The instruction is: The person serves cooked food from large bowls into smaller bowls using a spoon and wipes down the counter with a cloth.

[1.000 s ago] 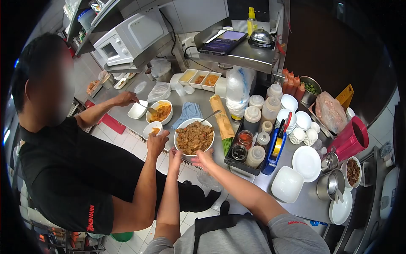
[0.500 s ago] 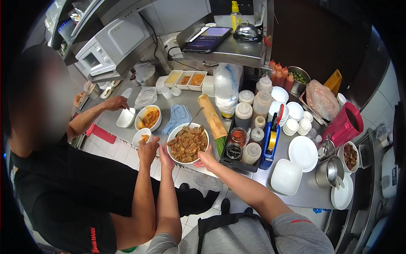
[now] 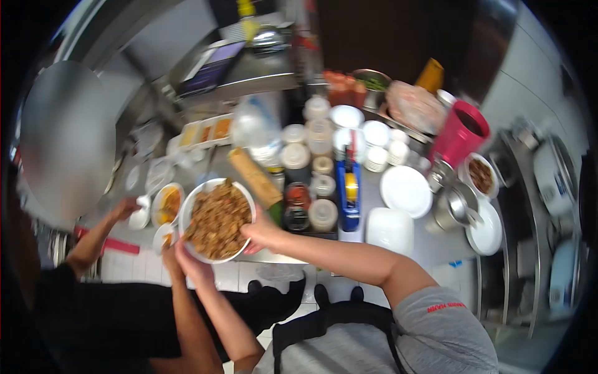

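Observation:
A large white bowl (image 3: 218, 220) full of brown meat is gripped between my two hands, in front of the counter's near edge. My left hand (image 3: 194, 265) is against its lower left side, fingers partly under the rim. At its right side, my right hand (image 3: 260, 232) grips the rim. A spoon handle sticks up from the back of the bowl. Just left, a co-worker's hand holds a small white bowl (image 3: 164, 239), beside a bowl of orange food (image 3: 167, 206). The co-worker's other hand is near a white dish (image 3: 140, 213). The picture is blurred by motion.
Right of my bowl are a paper-wrapped green bundle (image 3: 254, 177), squeeze bottles (image 3: 319, 136), a blue tape dispenser (image 3: 350, 206), white plates (image 3: 406, 191), a pink container (image 3: 460, 132) and metal pots (image 3: 456, 204). The co-worker stands close on my left, arms near mine.
My hands have closed on the bowl and lifted it from the counter, nearer to me. The view has turned right, so the counter appears shifted left.

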Demonstrator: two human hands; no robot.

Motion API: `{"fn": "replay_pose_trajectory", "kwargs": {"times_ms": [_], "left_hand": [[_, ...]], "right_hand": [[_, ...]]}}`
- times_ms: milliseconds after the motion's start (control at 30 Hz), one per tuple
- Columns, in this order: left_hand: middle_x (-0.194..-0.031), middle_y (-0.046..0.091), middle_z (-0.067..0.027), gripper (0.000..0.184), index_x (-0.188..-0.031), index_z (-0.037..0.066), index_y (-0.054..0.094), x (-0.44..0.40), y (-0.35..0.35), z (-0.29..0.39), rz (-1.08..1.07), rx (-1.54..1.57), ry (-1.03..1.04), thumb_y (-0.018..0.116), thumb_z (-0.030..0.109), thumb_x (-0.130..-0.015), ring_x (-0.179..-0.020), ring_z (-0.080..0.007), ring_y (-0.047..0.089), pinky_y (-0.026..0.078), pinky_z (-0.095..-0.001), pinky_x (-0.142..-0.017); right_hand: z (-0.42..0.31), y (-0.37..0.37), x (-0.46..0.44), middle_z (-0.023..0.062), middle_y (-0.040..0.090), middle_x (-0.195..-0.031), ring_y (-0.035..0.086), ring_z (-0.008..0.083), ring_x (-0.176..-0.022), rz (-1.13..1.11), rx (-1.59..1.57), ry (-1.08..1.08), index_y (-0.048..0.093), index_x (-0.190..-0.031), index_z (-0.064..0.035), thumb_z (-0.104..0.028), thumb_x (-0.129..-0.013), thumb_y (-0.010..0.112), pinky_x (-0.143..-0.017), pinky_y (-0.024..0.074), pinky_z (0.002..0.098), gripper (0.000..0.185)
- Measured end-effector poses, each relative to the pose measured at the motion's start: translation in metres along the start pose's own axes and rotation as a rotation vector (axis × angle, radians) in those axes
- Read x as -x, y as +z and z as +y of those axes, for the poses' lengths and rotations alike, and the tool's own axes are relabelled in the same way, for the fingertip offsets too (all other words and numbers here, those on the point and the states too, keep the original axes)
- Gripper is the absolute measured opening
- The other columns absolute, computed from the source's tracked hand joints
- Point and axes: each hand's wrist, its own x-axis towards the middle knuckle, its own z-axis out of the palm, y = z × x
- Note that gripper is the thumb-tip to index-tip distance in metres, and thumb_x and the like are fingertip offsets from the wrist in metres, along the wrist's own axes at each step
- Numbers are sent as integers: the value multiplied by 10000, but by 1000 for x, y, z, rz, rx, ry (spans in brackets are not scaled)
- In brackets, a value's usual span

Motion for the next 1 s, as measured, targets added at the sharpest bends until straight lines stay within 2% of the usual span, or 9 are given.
{"fn": "replay_pose_trajectory", "kwargs": {"times_ms": [233, 267, 300, 533, 633, 767, 833, 967, 1000], "left_hand": [[-1482, 284, -107, 593, -1428, 22, 274, 105, 69, 50, -132, 68, -95, 252, 425, -993, -1369, -240, 263, 202, -418, -1126], [-1487, 267, -117, 616, -1439, 21, 245, 126, 100, 59, -104, 104, -142, 241, 445, -993, -1376, -243, 247, 191, -419, -1129], [-1498, 238, -121, 624, -1452, 34, 220, 143, 107, 55, -174, 38, -141, 228, 457, -993, -1379, -242, 242, 180, -418, -1132], [-1508, 197, -157, 752, -1477, 39, 97, 241, 200, 3, -648, -40, -282, 281, 540, -947, -1385, -291, 218, 176, -424, -1131], [-1532, 97, -153, 725, -1483, 55, 17, 268, 223, -53, -940, 88, -401, 298, 472, -961, -1412, -272, 126, 108, -401, -1139], [-1527, 156, -136, 697, -1479, 39, 95, 316, 270, -115, -934, 126, -531, 301, 459, -962, -1412, -242, 143, 92, -377, -1143], [-1532, 88, -147, 666, -1474, 19, 30, 329, 282, -137, -976, 153, -589, 274, 407, -992, -1419, -242, 76, 60, -366, -1144], [-1534, 126, -133, 679, -1475, 26, 94, 330, 294, -166, -1070, -42, -549, 274, 452, -978, -1417, -238, 119, 72, -360, -1146], [-1507, 220, -154, 618, -1456, 11, 187, 323, 287, -187, -1037, -141, -566, 355, 368, -981, -1401, -251, 183, 112, -357, -1141]], "right_hand": [[-26, -54, 128, 186, 574, -713, 582, 225, -447, -35, -101, -31, -1, -1418, -143, -31, -766, 451, -367, 509, 320, 802], [-30, -70, 150, 216, 543, -990, 622, 214, -564, -56, -75, -12, 24, -1416, -103, -52, -775, 469, -470, 555, 321, 782], [-31, -84, 173, 210, 498, -1101, 635, 217, -655, -62, -82, -15, 11, -1429, -115, -63, -788, 473, -517, 568, 327, 792], [3, -188, 328, 180, 415, -1289, 624, 223, -912, 248, -95, -71, -30, -1465, -166, -71, -801, 500, -596, 575, 312, 855], [42, -233, 376, 189, 432, -1263, 639, 264, -872, 438, -83, -88, -3, -1458, -180, -59, -779, 481, -552, 583, 316, 843], [89, -283, 418, 180, 425, -1282, 647, 270, -868, 601, -150, -52, 10, -1456, -198, -28, -771, 475, -534, 584, 304, 845], [109, -301, 427, 178, 422, -1290, 649, 278, -877, 652, -198, -40, 18, -1454, -201, -16, -768, 471, -533, 589, 306, 842], [144, -323, 425, 172, 412, -1305, 638, 304, -930, 703, -260, -70, 63, -1438, -191, 11, -762, 441, -546, 605, 332, 800], [150, -328, 423, 173, 410, -1306, 635, 308, -941, 709, -265, -78, 71, -1434, -189, 16, -761, 435, -546, 606, 336, 792]]}}
